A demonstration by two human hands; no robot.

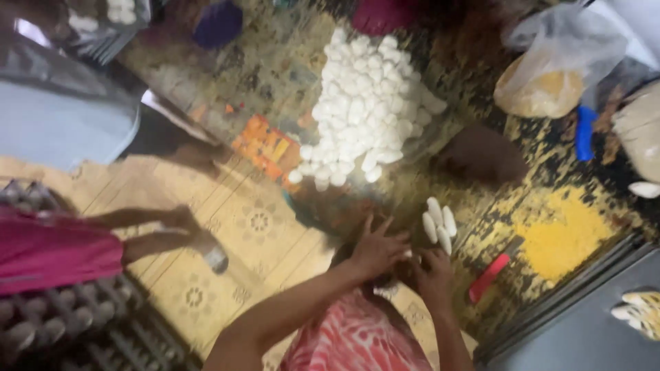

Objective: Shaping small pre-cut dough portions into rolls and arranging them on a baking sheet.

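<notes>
Hands: left hand (377,249) spread flat, fingers apart, pressing down; right hand (433,273) curled beside it on something dark — too blurred to tell what.
White pieces: four oval white pieces (438,225) just above the right hand, below the big white heap (364,110).
Surface: patterned floor mat (234,227).
Advice: steadying with the left and taking the pieces one by one looks wise.

White cocoon pile (364,103); white cocoons (438,225); red-and-white patterned garment (354,340); tan floral-print mat (234,227); yellow powder patch (560,237); red tool (489,277); blue handle (585,132); pink sleeve (58,251); orange packet (267,146).
</notes>
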